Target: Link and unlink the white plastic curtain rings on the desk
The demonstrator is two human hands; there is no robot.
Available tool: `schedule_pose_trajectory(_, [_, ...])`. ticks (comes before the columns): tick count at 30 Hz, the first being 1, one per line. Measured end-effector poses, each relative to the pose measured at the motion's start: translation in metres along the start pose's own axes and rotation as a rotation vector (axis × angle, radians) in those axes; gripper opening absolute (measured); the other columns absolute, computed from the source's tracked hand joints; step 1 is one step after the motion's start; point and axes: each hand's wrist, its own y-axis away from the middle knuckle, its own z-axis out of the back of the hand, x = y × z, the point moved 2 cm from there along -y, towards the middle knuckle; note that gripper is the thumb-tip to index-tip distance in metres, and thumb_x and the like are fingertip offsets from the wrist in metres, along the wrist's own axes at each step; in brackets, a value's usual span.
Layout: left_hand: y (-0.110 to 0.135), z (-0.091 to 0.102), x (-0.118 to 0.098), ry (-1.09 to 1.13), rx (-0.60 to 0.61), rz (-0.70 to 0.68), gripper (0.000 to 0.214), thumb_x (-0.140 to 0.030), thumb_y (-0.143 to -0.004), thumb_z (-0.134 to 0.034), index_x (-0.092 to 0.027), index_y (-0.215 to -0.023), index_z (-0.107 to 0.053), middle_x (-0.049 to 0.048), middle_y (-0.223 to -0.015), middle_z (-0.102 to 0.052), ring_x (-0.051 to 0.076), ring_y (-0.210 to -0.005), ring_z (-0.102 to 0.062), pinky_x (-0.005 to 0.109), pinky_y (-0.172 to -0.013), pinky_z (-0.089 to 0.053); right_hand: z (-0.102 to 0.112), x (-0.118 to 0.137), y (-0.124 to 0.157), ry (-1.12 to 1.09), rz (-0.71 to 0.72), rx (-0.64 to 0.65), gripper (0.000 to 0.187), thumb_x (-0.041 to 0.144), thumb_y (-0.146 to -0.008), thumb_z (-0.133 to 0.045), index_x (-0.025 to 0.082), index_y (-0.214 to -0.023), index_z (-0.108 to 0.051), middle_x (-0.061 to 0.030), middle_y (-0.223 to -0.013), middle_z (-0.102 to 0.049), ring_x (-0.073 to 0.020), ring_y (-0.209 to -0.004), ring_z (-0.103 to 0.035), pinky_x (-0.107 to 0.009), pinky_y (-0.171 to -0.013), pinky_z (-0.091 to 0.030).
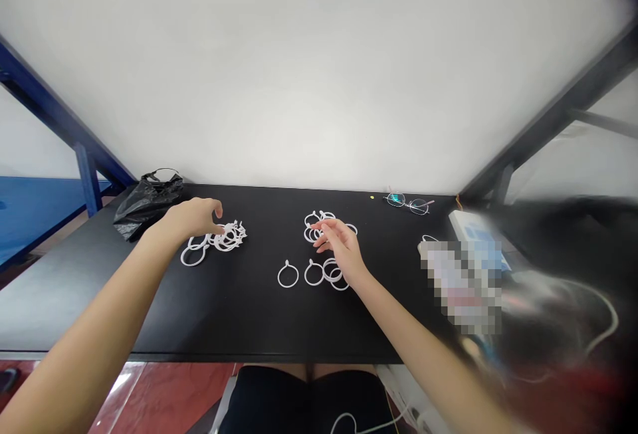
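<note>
My left hand point(195, 216) hovers over the left pile of white plastic rings point(228, 238), its thumb and fingers curved and apart. The small rings have knobs on their rims, like curtain rings. My right hand point(341, 242) reaches over a second group of white rings point(313, 220), partly covering them. Its fingers are loosely spread, with the tips close to those rings; nothing shows clearly between them. Nearer the front, a single white ring point(288, 286) lies flat. To its right is another ring point(314, 284) beside several overlapping ones point(339, 288), partly behind my right wrist.
The black table point(239, 321) meets a white wall. A black plastic bag point(149, 201) sits at the back left. Eyeglasses point(419, 207) lie at the back right. Nearer right are a white-and-blue box point(478, 234), a blurred-out item point(461, 288) and cables. Metal beams point(87, 178) slope at both sides.
</note>
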Motion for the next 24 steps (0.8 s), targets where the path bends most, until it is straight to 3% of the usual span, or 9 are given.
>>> schedule_pose_trajectory(3, [0.027, 0.009, -0.025, -0.055, -0.103, 0.015, 0.036, -0.031, -0.074, -0.065, -0.018, -0.107, -0.060, 0.0133, -0.100, -0.071, 0.032, -0.091, -0.065, 0.033, -0.071, -0.042, 0.003, -0.001, -0.002, 0.060, -0.012, 0.012, 0.028, 0.046, -0.080, -0.066, 0.019, -0.089, -0.064, -0.0045, -0.088, -0.070, -0.0115, -0.063, -0.061, -0.024, -0.055, -0.051])
schedule_pose_trajectory(5, [0.050, 0.004, -0.052, -0.033, -0.109, -0.087, 0.031, -0.032, -0.078, -0.062, -0.021, -0.107, -0.059, 0.0083, -0.093, -0.072, 0.029, -0.084, -0.065, 0.032, -0.068, -0.041, 0.007, -0.001, -0.002, 0.179, -0.015, 0.065, 0.023, 0.041, -0.079, -0.067, 0.019, -0.085, -0.064, -0.0020, -0.074, -0.067, -0.0123, -0.061, -0.060, -0.024, -0.054, -0.048])
schedule_pose_trajectory(10, [0.099, -0.042, -0.102, 0.116, -0.067, -0.403, 0.019, -0.037, -0.085, -0.056, -0.021, -0.094, -0.059, 0.0054, -0.091, -0.067, 0.022, -0.077, -0.064, 0.030, -0.066, -0.040, 0.016, 0.008, 0.001, 0.569, 0.019, 0.335, 0.017, 0.033, -0.076, -0.072, 0.019, -0.080, -0.063, 0.0012, -0.068, -0.062, -0.0105, -0.056, -0.054, -0.026, -0.057, -0.045])
schedule_pose_trajectory(12, [0.110, -0.064, -0.106, 0.222, -0.117, -0.378, 0.020, -0.038, -0.090, -0.049, -0.022, -0.096, -0.058, 0.0039, -0.090, -0.065, 0.019, -0.071, -0.062, 0.029, -0.062, -0.040, 0.022, 0.014, 0.002, 0.692, 0.026, 0.340, 0.022, 0.038, -0.077, -0.071, 0.019, -0.077, -0.061, 0.0028, -0.065, -0.058, -0.0097, -0.053, -0.050, -0.025, -0.054, -0.041])
schedule_pose_trajectory(15, [0.120, -0.091, -0.106, 0.414, -0.150, -0.346, 0.024, -0.042, -0.094, -0.043, -0.024, -0.101, -0.057, 0.0006, -0.089, -0.061, 0.014, -0.060, -0.057, 0.027, -0.058, -0.041, 0.029, 0.021, 0.004, 0.958, 0.012, 0.388, 0.034, 0.049, -0.072, -0.076, 0.020, -0.073, -0.057, 0.0047, -0.060, -0.053, -0.0104, -0.054, -0.048, -0.024, -0.053, -0.033])
schedule_pose_trajectory(18, [0.121, -0.108, -0.108, 0.495, -0.238, -0.305, 0.027, -0.044, -0.095, -0.041, -0.024, -0.104, -0.056, 0.0007, -0.092, -0.060, 0.014, -0.063, -0.058, 0.027, -0.060, -0.043, 0.029, 0.023, 0.005, 1.109, 0.014, 0.448, 0.039, 0.051, -0.068, -0.079, 0.020, -0.073, -0.056, 0.0045, -0.061, -0.055, -0.0113, -0.057, -0.049, -0.024, -0.055, -0.031])
schedule_pose_trajectory(24, [0.103, -0.109, -0.124, 0.410, -0.295, -0.324, 0.026, -0.043, -0.094, -0.045, -0.021, -0.098, -0.059, 0.0027, -0.098, -0.059, 0.013, -0.061, -0.058, 0.027, -0.057, -0.041, 0.020, 0.017, 0.006, 1.073, 0.087, 0.499, 0.037, 0.043, -0.071, -0.079, 0.020, -0.085, -0.053, 0.0036, -0.072, -0.061, -0.0122, -0.064, -0.052, -0.024, -0.059, -0.033])
